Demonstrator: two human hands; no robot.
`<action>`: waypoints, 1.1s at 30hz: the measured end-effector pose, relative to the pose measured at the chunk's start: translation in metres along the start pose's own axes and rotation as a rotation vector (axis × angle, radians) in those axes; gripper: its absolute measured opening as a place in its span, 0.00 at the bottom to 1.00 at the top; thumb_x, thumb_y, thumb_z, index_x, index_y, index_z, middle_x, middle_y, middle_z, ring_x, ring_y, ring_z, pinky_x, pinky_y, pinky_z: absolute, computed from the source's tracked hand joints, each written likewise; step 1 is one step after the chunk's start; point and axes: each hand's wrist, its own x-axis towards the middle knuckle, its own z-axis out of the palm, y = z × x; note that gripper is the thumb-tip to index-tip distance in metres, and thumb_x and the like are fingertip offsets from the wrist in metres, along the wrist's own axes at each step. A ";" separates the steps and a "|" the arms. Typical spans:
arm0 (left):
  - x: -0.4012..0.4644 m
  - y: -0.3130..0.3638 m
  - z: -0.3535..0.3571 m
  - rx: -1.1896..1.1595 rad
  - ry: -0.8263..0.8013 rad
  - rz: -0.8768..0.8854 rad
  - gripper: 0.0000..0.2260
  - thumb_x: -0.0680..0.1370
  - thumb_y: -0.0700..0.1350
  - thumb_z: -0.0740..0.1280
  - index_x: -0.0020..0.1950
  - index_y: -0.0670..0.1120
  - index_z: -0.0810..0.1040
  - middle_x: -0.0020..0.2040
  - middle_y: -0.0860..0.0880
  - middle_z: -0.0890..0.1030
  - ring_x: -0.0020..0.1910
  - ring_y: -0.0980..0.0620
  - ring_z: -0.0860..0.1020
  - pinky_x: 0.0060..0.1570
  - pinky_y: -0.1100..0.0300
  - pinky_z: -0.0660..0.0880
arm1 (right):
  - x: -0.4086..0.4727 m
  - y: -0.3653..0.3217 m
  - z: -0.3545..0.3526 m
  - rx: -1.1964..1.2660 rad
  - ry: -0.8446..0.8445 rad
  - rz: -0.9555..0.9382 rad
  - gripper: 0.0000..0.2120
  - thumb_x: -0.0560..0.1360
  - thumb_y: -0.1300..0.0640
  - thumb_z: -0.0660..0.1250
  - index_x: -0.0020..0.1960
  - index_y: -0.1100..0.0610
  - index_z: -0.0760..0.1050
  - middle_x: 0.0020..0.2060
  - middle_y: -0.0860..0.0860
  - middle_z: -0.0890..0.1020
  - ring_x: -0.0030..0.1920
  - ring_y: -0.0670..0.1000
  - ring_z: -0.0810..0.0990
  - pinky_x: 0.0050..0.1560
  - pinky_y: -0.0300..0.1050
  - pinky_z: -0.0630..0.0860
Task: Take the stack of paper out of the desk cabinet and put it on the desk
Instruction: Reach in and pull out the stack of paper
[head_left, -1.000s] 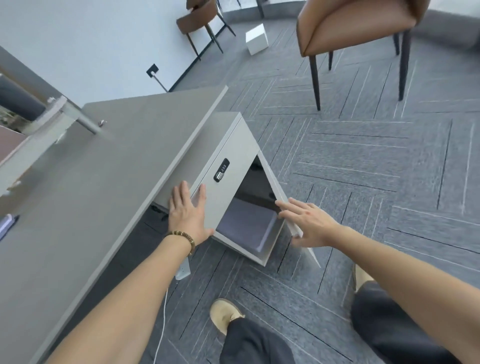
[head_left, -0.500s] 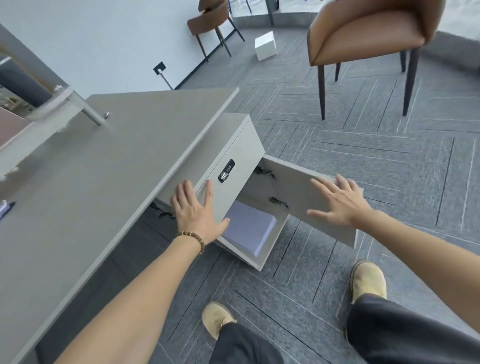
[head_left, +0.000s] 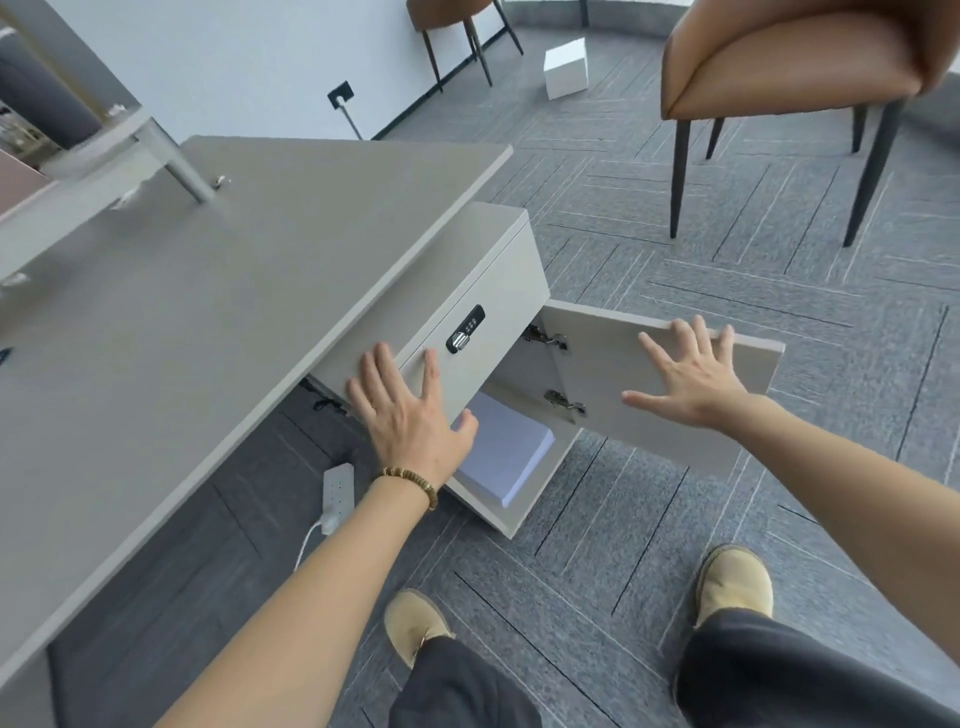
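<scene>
A white stack of paper (head_left: 506, 449) lies on the floor of the grey desk cabinet (head_left: 498, 265), under the grey desk (head_left: 208, 312). The cabinet door (head_left: 597, 374) is swung wide to the right. My right hand (head_left: 691, 376) rests flat on the door's inner face, fingers spread. Flat on the upper drawer front, beside a black combination lock (head_left: 464, 328), lies my left hand (head_left: 410, 410), holding nothing; its thumb hangs just above the paper's left edge. Part of the stack is hidden behind that hand.
A brown chair (head_left: 789, 67) stands on the carpet beyond the door, a second chair (head_left: 447, 15) and a white box (head_left: 566, 70) farther back. A white power strip (head_left: 336, 491) lies under the desk. My two shoes (head_left: 415, 623) stand in front of the cabinet.
The cabinet door has swung from partly open to wide open under my right hand, which moved right with it. The paper stack came fully into sight. My left hand stayed on the drawer front.
</scene>
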 end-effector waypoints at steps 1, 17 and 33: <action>-0.004 0.005 0.002 -0.024 0.011 0.019 0.38 0.69 0.61 0.64 0.77 0.50 0.63 0.78 0.30 0.55 0.77 0.31 0.51 0.73 0.32 0.49 | 0.000 -0.004 0.000 0.001 0.001 -0.008 0.49 0.67 0.21 0.47 0.81 0.47 0.46 0.80 0.63 0.48 0.79 0.65 0.39 0.73 0.71 0.35; -0.048 0.075 0.157 -0.513 -0.409 -0.100 0.28 0.80 0.48 0.62 0.78 0.42 0.59 0.80 0.38 0.54 0.80 0.41 0.50 0.75 0.51 0.63 | 0.039 -0.080 0.074 0.167 -0.073 -0.281 0.35 0.78 0.37 0.59 0.77 0.58 0.60 0.73 0.59 0.68 0.72 0.61 0.67 0.73 0.55 0.63; -0.018 0.094 0.346 -0.668 -0.577 -0.611 0.32 0.79 0.49 0.64 0.78 0.43 0.54 0.78 0.38 0.59 0.76 0.40 0.63 0.65 0.50 0.71 | 0.149 -0.098 0.233 0.094 -0.374 -0.325 0.33 0.81 0.44 0.59 0.78 0.61 0.56 0.76 0.61 0.63 0.76 0.62 0.62 0.75 0.57 0.61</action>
